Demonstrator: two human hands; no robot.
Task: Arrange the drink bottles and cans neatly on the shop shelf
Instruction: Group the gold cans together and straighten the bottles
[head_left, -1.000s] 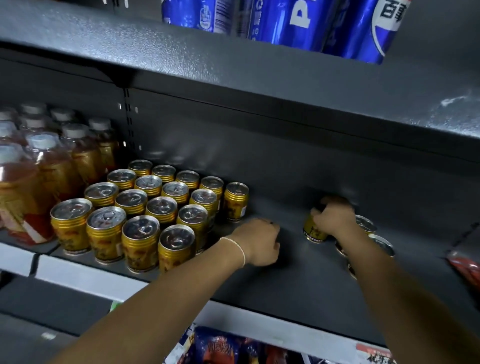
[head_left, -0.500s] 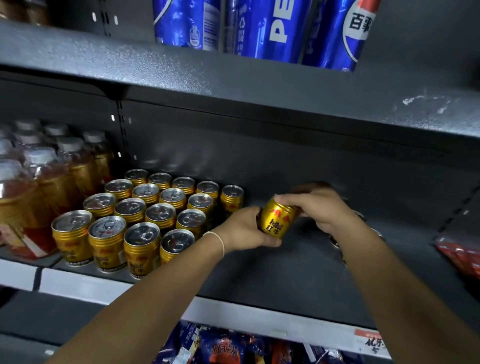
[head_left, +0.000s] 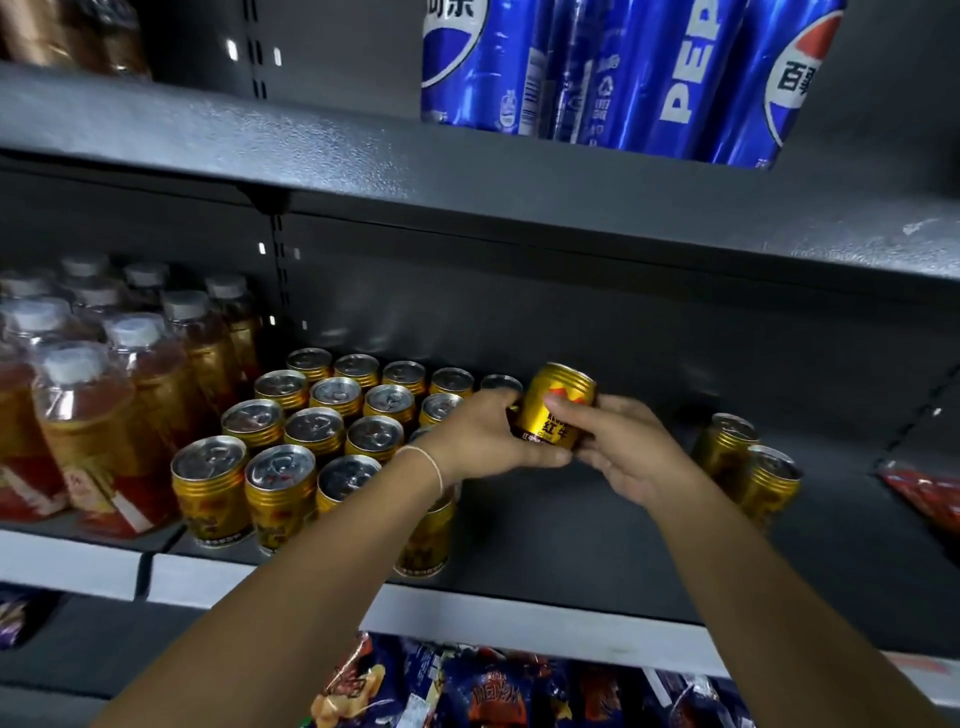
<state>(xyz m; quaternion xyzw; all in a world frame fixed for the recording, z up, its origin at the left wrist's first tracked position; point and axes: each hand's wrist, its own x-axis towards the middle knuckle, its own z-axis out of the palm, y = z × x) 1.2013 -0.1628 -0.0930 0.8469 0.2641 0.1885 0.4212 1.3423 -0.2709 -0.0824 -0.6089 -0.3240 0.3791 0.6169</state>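
Observation:
A gold can (head_left: 558, 402) with red print is held tilted above the dark shelf (head_left: 571, 525), just right of a block of several upright gold cans (head_left: 291, 431). My left hand (head_left: 483, 436) grips its lower left side and my right hand (head_left: 618, 447) grips its right side. Two more gold cans (head_left: 748, 467) stand apart at the right of the shelf. My left forearm hides part of the block's front right corner.
Tea bottles (head_left: 104, 395) with white caps fill the shelf's left end. Blue Pepsi cans (head_left: 613, 73) stand on the shelf above. A red packet (head_left: 924, 493) lies at the far right. Snack bags (head_left: 467, 686) sit on the shelf below.
My right hand picked a gold can from the right group and carried it left. My left hand rose and took hold of it too. Both hands now hold it beside the block.

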